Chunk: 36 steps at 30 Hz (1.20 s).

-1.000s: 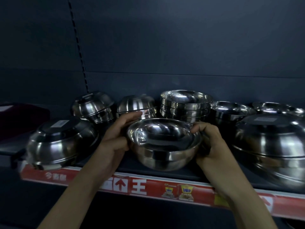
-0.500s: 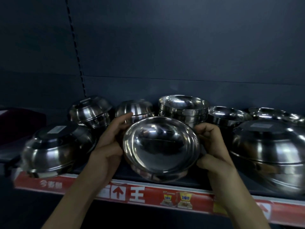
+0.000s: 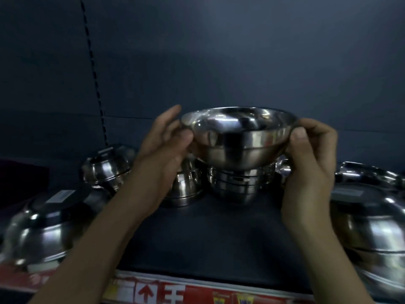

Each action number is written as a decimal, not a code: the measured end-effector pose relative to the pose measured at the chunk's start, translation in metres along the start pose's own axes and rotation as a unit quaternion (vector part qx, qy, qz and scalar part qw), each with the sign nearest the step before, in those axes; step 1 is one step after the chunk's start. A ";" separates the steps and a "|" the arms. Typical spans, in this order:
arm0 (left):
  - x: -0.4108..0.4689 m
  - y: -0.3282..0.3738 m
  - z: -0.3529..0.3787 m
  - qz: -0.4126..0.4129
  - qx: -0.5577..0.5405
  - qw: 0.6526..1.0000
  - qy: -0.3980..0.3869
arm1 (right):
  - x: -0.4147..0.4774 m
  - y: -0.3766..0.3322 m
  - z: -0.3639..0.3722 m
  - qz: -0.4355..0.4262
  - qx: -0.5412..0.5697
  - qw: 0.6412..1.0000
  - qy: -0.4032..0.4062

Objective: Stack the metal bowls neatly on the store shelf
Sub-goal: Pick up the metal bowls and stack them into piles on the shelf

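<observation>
I hold a shiny metal bowl (image 3: 238, 139) upright in the air, directly over a stack of upright metal bowls (image 3: 236, 185) at the back of the shelf. Its base is at the stack's top; whether they touch I cannot tell. My left hand (image 3: 162, 148) pinches the bowl's left rim with thumb against the wall, fingers partly extended. My right hand (image 3: 309, 154) pinches the right rim with curled fingers.
Upside-down bowls stand at the left: one (image 3: 109, 167) at the back, one (image 3: 186, 185) behind my left wrist, a big one (image 3: 50, 227) in front. A large inverted bowl (image 3: 372, 227) fills the right. The dark shelf (image 3: 210, 242) has a red price strip (image 3: 197, 292) along its front edge.
The bowl was lifted from the shelf's front, tilted toward me, then levelled and carried up and back over the stack. Both hands moved with it.
</observation>
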<state>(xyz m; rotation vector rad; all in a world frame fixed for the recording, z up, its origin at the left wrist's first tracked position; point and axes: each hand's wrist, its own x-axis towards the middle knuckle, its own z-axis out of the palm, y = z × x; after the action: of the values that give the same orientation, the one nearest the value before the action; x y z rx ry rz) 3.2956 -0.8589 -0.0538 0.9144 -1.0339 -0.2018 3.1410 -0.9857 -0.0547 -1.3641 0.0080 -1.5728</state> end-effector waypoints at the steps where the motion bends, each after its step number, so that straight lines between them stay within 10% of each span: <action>1: 0.009 -0.003 0.007 -0.011 -0.008 1.000 -0.002 | 0.005 0.005 0.000 -0.008 -0.045 0.999 0.007; 13: 0.037 -0.071 0.034 -0.024 0.131 0.991 0.006 | 0.014 0.065 -0.034 -0.047 -0.382 0.922 -0.032; 36: 0.004 -0.084 0.042 -0.030 0.424 0.905 0.028 | -0.004 0.076 -0.034 0.068 -0.439 0.891 -0.096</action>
<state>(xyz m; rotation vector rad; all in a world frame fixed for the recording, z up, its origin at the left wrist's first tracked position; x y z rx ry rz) 3.2860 -0.9369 -0.1043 1.7299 -1.0421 0.2546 3.1648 -1.0396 -0.1134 -2.1490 0.7601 -1.3381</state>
